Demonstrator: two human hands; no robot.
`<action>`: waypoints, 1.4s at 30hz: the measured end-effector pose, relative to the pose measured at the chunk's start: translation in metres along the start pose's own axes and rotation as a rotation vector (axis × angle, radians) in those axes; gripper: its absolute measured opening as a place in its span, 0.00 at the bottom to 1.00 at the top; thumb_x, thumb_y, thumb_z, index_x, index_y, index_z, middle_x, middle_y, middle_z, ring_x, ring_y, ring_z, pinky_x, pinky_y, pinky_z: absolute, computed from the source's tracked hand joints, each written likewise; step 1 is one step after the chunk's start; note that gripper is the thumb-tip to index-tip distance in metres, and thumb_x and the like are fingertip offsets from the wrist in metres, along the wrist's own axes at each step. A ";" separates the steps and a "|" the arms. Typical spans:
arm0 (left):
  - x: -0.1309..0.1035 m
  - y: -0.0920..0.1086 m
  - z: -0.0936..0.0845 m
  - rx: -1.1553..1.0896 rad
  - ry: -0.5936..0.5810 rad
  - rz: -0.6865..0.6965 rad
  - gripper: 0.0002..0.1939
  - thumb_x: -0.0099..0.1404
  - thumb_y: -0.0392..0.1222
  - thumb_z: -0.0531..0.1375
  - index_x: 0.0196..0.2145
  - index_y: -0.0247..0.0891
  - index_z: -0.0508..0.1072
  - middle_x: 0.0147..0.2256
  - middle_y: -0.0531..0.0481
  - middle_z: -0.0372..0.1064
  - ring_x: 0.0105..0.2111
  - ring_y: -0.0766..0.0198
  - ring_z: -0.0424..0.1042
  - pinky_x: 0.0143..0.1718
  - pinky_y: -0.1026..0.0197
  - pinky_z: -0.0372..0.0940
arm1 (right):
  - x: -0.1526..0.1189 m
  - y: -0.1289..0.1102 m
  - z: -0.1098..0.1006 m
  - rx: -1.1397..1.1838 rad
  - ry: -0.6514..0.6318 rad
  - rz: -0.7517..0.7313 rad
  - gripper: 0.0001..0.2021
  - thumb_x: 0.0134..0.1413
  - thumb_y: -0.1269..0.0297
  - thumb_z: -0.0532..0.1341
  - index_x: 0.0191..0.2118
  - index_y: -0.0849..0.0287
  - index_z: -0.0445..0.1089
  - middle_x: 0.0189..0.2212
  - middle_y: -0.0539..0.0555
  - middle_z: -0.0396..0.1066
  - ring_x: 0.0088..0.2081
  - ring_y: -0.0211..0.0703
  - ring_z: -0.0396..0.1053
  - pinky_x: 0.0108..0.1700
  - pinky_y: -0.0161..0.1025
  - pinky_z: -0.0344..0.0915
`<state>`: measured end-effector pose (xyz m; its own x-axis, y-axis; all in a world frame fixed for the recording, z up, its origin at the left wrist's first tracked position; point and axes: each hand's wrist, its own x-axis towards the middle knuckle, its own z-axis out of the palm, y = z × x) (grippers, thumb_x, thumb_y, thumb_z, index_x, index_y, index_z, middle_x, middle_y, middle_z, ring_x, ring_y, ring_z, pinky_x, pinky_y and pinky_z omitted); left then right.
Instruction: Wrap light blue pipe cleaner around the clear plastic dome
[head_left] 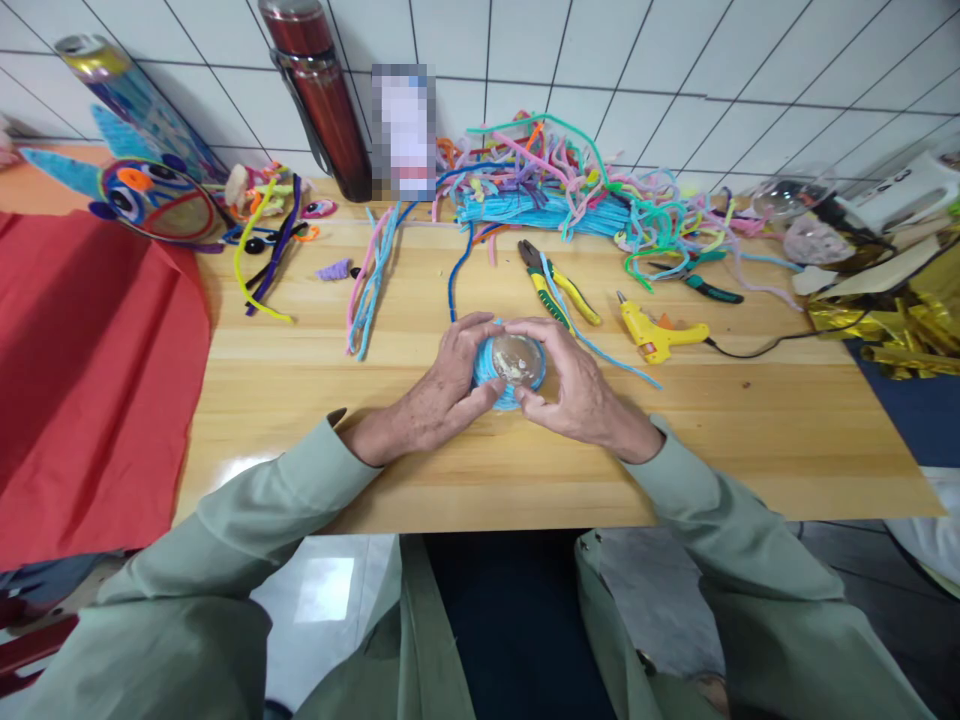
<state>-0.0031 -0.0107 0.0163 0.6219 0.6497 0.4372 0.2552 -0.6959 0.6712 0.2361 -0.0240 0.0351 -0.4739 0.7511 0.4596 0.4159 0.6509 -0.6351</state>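
Observation:
Between both hands, above the wooden table [750, 440], is a round clear plastic piece [517, 358] with blue pipe cleaner wound around its rim. My left hand [450, 385] wraps its left side, thumb along the lower edge. From the right, my right hand [570, 385] curls around it, fingertips at the top and thumb at the bottom. A dark blue pipe cleaner [454, 280] lies just beyond the left fingers. Past my right hand are yellow-green pliers [555, 290], a loose light blue pipe cleaner [615, 360] and a yellow glue gun [660, 332].
Pink and blue pipe cleaners [373, 285] lie left of centre. A tangled pile of pipe cleaners [547, 205] runs along the tiled wall. A red thermos [322, 100] and a tall can [142, 110] stand behind. Red cloth [97, 370] covers the left; gold foil [915, 320] sits right.

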 end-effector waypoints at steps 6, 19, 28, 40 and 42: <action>-0.001 0.007 0.001 -0.129 -0.043 -0.054 0.28 0.83 0.52 0.52 0.73 0.48 0.48 0.70 0.36 0.50 0.74 0.45 0.52 0.76 0.34 0.54 | 0.001 -0.003 -0.004 0.004 -0.018 0.005 0.34 0.57 0.66 0.70 0.67 0.48 0.63 0.64 0.61 0.72 0.66 0.62 0.71 0.69 0.63 0.68; -0.003 0.021 0.007 -0.211 -0.002 -0.153 0.23 0.84 0.51 0.48 0.71 0.46 0.51 0.70 0.37 0.50 0.76 0.48 0.49 0.79 0.35 0.49 | 0.001 -0.007 -0.003 0.015 -0.009 0.015 0.32 0.56 0.69 0.67 0.66 0.49 0.62 0.63 0.61 0.73 0.65 0.62 0.71 0.68 0.64 0.68; -0.006 0.015 0.015 -0.200 0.038 -0.128 0.24 0.83 0.54 0.50 0.70 0.47 0.51 0.71 0.36 0.51 0.75 0.46 0.52 0.77 0.32 0.53 | 0.000 -0.009 -0.003 -0.021 -0.029 0.030 0.32 0.58 0.68 0.67 0.66 0.48 0.60 0.63 0.61 0.72 0.65 0.63 0.71 0.66 0.65 0.70; -0.004 0.011 0.006 -0.430 0.001 -0.231 0.20 0.83 0.54 0.51 0.68 0.49 0.58 0.71 0.41 0.57 0.72 0.50 0.60 0.74 0.38 0.62 | 0.000 -0.010 -0.001 -0.056 0.012 -0.011 0.34 0.53 0.71 0.66 0.66 0.49 0.60 0.62 0.63 0.72 0.64 0.64 0.72 0.65 0.66 0.70; -0.003 0.012 0.004 -0.441 -0.012 -0.231 0.20 0.83 0.53 0.51 0.67 0.49 0.58 0.71 0.41 0.56 0.72 0.50 0.60 0.74 0.39 0.63 | -0.001 -0.009 0.000 -0.044 0.017 -0.023 0.34 0.54 0.71 0.66 0.65 0.50 0.60 0.62 0.63 0.72 0.64 0.64 0.72 0.65 0.66 0.70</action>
<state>0.0014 -0.0219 0.0202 0.5954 0.7661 0.2420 0.0513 -0.3368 0.9402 0.2329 -0.0303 0.0407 -0.4707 0.7374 0.4844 0.4393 0.6720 -0.5962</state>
